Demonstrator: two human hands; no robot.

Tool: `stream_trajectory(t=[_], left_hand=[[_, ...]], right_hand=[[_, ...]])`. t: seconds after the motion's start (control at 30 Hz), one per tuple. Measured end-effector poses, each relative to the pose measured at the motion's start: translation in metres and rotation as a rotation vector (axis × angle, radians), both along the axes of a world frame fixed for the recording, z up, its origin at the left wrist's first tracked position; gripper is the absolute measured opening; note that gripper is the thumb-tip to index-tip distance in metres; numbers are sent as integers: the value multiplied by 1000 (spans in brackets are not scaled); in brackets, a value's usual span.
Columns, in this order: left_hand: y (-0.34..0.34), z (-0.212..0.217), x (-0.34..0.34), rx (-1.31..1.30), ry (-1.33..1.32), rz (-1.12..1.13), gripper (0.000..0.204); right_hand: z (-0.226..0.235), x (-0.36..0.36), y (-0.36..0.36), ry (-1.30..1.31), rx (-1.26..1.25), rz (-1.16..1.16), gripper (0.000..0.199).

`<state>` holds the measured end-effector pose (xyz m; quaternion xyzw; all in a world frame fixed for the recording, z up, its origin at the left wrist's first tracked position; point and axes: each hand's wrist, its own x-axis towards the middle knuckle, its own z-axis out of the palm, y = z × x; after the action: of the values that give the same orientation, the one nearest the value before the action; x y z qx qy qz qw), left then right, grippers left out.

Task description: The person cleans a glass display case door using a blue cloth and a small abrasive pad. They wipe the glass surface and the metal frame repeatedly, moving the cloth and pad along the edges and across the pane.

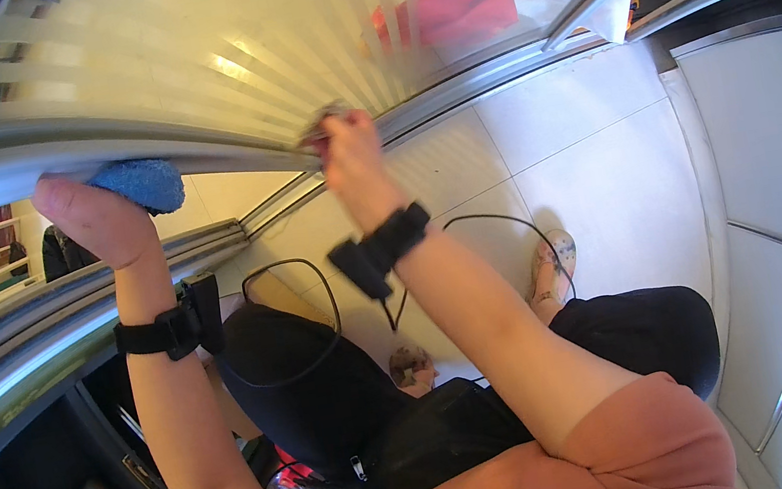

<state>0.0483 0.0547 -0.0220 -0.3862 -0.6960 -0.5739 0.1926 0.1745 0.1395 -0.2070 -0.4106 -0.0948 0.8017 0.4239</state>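
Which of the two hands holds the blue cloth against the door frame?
The left hand: its blue cloth presses on the metal frame. The right hand grips something small and greyish.

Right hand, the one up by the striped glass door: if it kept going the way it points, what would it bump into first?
Most likely the metal door frame. The right hand pinches a small greyish wad already at that rail, ribbed glass just beyond it, though depth is hard to judge.
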Motion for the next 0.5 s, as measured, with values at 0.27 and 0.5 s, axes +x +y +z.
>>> stream_trajectory(t=[0.27,0.5], left_hand=[[-1,-1,6,6,-21,147,38],[-2,0,9,30,-51,65,44]], right_hand=[[9,-8,-11,-41,-184,187,18],[22,-6,-22,216,-128,128,14]])
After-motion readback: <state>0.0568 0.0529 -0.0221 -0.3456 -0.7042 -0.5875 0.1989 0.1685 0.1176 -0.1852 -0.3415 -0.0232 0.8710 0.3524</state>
